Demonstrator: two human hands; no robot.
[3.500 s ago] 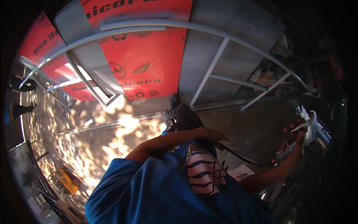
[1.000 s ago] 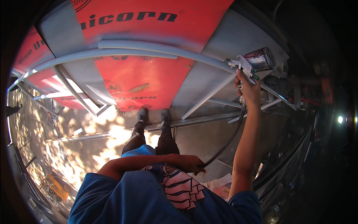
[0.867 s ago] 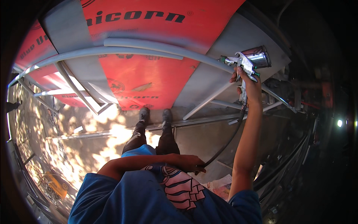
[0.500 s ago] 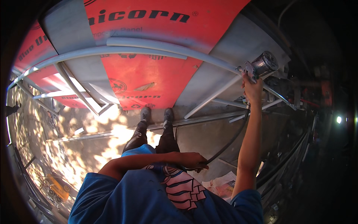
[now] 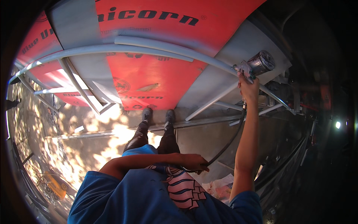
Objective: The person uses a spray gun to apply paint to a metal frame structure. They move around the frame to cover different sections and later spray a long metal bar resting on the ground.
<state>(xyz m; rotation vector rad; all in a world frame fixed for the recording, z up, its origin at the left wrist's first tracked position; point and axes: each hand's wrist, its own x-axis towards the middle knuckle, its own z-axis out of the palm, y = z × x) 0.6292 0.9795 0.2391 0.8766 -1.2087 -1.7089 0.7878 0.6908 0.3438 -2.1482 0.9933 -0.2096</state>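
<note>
My right hand [image 5: 249,89] is wrapped round the handle of a metal spray gun [image 5: 245,70] with a silver paint cup [image 5: 262,62]. The gun is beside the long grey tube of a metal frame [image 5: 160,53], its nose toward the tube's right part. From the gun's handle a dark hose [image 5: 229,145] curves down to my left hand [image 5: 195,162], which is closed round it in front of my waist. Behind the frame are red panels [image 5: 153,82] with grey bands across them.
My feet stand on the floor by the panels' lower edge. A thin rail [image 5: 100,134] runs across the floor. A yellow machine [image 5: 56,186] stands at lower left, and crumpled paper [image 5: 220,187] lies on the right. Dark bars and clutter fill the right side.
My right hand has shifted the spray gun slightly left along the tube. The left hand keeps its hold on the hose, and the view has swung slightly.
</note>
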